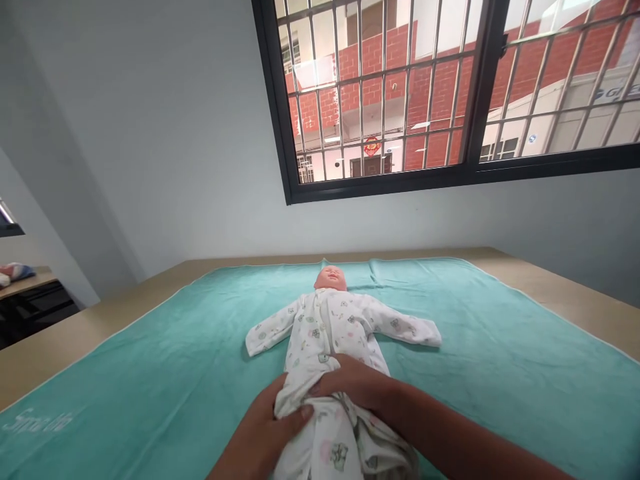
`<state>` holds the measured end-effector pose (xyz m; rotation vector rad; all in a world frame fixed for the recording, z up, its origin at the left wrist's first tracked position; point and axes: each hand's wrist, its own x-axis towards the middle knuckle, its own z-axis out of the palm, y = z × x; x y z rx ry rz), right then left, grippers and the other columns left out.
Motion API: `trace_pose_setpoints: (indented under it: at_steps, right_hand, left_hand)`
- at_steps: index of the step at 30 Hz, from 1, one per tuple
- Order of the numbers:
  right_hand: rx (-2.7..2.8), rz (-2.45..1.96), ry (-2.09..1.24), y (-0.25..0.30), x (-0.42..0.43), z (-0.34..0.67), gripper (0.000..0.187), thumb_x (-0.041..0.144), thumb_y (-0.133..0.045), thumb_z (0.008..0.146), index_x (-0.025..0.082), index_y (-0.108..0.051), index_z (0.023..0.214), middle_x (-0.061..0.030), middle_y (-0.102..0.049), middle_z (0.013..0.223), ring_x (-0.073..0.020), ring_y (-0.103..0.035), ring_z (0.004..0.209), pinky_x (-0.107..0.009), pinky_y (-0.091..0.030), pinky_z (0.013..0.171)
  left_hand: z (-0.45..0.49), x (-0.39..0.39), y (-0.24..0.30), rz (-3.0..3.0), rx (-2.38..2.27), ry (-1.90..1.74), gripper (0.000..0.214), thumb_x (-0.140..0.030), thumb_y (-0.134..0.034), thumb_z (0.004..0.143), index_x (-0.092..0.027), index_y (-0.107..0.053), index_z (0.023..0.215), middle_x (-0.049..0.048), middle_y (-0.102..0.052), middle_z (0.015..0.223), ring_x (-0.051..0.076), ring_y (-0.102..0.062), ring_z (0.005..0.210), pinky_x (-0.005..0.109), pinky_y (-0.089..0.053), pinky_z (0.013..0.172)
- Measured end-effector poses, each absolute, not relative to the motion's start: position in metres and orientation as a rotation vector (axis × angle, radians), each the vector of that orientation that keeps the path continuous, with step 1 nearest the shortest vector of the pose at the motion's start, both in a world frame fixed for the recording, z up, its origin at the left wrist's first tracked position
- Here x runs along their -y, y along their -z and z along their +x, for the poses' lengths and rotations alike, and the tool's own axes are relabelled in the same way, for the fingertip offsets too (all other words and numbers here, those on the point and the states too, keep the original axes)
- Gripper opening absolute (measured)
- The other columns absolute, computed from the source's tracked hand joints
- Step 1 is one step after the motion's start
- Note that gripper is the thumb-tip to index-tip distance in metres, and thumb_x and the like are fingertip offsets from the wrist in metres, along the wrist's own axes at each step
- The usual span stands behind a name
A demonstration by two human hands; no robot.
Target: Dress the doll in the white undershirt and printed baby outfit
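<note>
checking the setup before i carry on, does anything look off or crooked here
Only the sleepsuit stands out: its lower part is bunched into folds under the left hand and right hand, and both sleeves lie flat with no doll hands showing. The doll lies face up on the teal blanket.

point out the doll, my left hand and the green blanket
doll [327,327], head view, on its chest
left hand [267,430], head view, back of the hand
green blanket [175,360], head view, bare patch left of the doll
</note>
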<state>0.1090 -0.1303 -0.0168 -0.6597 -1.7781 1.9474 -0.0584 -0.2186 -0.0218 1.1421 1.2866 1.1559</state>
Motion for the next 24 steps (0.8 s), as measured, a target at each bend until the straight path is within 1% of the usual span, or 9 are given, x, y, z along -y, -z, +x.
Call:
trace_pose_setpoints:
  at_steps: [2,4,7,11,12,14,17,21,24]
  right_hand:
    - [1.915,-0.564,-2.039,0.012,0.132,0.113,0.039,0.031,-0.075,0.065,0.019,-0.072,0.102,-0.0025,-0.071,0.094,-0.0217,-0.061,0.098,-0.034,-0.046,0.091]
    - [2.037,-0.572,-2.104,0.010,0.132,0.115,0.045,0.024,-0.079,0.058,0.021,-0.071,0.102,-0.0011,-0.071,0.095,-0.0223,-0.061,0.100,-0.033,-0.047,0.089]
    - [1.902,-0.723,-2.097,0.016,0.129,0.112,0.039,0.021,-0.076,0.058,0.019,-0.073,0.097,-0.0007,-0.071,0.087,-0.0212,-0.062,0.091,-0.033,-0.047,0.085]
    - [1.742,-0.733,-2.015,0.024,0.128,0.107,0.031,0.019,-0.069,0.062,0.016,-0.074,0.092,-0.0009,-0.071,0.081,-0.0204,-0.062,0.084,-0.032,-0.047,0.081]
    - [1.776,-0.756,-1.966,0.023,0.128,0.107,0.031,0.020,-0.069,0.062,0.016,-0.074,0.092,-0.0010,-0.071,0.082,-0.0207,-0.062,0.085,-0.031,-0.047,0.081]
    - [1.889,-0.783,-1.902,0.016,0.131,0.109,0.032,0.025,-0.072,0.065,0.019,-0.074,0.096,-0.0013,-0.072,0.090,-0.0215,-0.062,0.093,-0.031,-0.046,0.085]
    - [2.137,-0.662,-1.960,0.002,0.137,0.114,0.040,0.032,-0.078,0.063,0.023,-0.072,0.101,-0.0002,-0.071,0.101,-0.0216,-0.061,0.101,-0.030,-0.046,0.089]
    - [2.249,-0.690,-1.906,-0.001,0.140,0.114,0.050,0.032,-0.082,0.056,0.024,-0.071,0.104,0.0003,-0.071,0.103,-0.0215,-0.062,0.099,-0.029,-0.048,0.087]
    - [2.110,-0.747,-1.876,0.007,0.137,0.110,0.046,0.033,-0.081,0.059,0.022,-0.072,0.103,-0.0014,-0.072,0.102,-0.0233,-0.062,0.101,-0.031,-0.048,0.089]
  left_hand:
    - [-0.055,0.221,0.017,0.961,-1.264,-1.195,0.041,-0.036,-0.074,0.068,-0.017,-0.065,0.102,0.0069,-0.072,0.092,0.026,-0.065,0.085,0.031,-0.050,0.070]
    - [-0.050,0.224,0.011,0.792,-1.163,-1.251,0.035,-0.029,-0.068,0.071,-0.017,-0.063,0.103,0.0057,-0.071,0.091,0.023,-0.065,0.080,0.027,-0.047,0.063]
    - [-0.042,0.229,0.007,0.743,-1.042,-1.283,0.038,-0.031,-0.069,0.070,-0.017,-0.061,0.104,0.0068,-0.070,0.095,0.024,-0.065,0.085,0.029,-0.048,0.069]
    - [-0.039,0.233,0.012,1.065,-1.232,-1.215,0.055,-0.032,-0.083,0.052,-0.017,-0.062,0.101,0.0076,-0.070,0.096,0.029,-0.063,0.091,0.034,-0.047,0.080]
    - [-0.040,0.234,0.013,1.136,-1.338,-1.205,0.052,-0.031,-0.082,0.053,-0.018,-0.063,0.100,0.0068,-0.071,0.095,0.029,-0.062,0.092,0.033,-0.047,0.080]
    - [-0.041,0.234,0.012,1.186,-1.514,-1.196,0.037,-0.032,-0.075,0.063,-0.018,-0.064,0.096,0.0049,-0.071,0.091,0.027,-0.062,0.089,0.031,-0.046,0.078]
    - [-0.045,0.234,0.011,1.152,-1.564,-1.208,0.022,-0.032,-0.063,0.073,-0.018,-0.065,0.090,0.0027,-0.070,0.083,0.024,-0.061,0.080,0.028,-0.045,0.069]
    - [-0.052,0.235,0.014,1.021,-1.429,-1.259,0.026,-0.034,-0.065,0.073,-0.017,-0.065,0.093,0.0026,-0.069,0.082,0.021,-0.061,0.078,0.027,-0.046,0.068]
    - [-0.054,0.238,0.020,0.840,-1.220,-1.277,0.045,-0.039,-0.076,0.065,-0.016,-0.066,0.102,0.0077,-0.071,0.090,0.025,-0.064,0.085,0.032,-0.048,0.076]
